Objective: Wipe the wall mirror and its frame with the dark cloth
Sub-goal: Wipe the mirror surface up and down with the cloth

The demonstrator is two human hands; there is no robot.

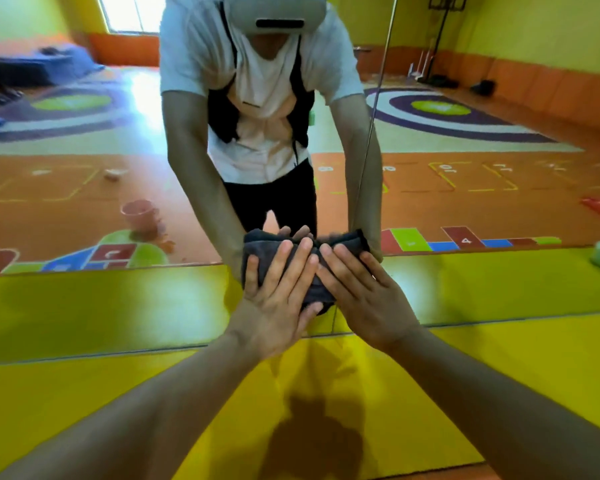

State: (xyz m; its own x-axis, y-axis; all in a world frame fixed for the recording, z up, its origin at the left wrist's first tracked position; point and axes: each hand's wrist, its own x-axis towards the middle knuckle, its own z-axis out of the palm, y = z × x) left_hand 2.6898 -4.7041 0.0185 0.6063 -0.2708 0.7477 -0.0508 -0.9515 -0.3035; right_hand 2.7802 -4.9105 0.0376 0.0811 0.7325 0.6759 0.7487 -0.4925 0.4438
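Dark cloth (312,268): soft, light, bunched; we press it flat-palmed, left hand (274,306) and right hand (368,299) open, fingers uncurled, against the wall mirror (84,168) at its bottom edge.

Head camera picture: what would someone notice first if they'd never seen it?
Two hands, left hand and right hand, press a dark cloth flat at the mirror's bottom edge, centre. Right above, the mirror shows the person bending forward. A pink cup appears reflected at left.
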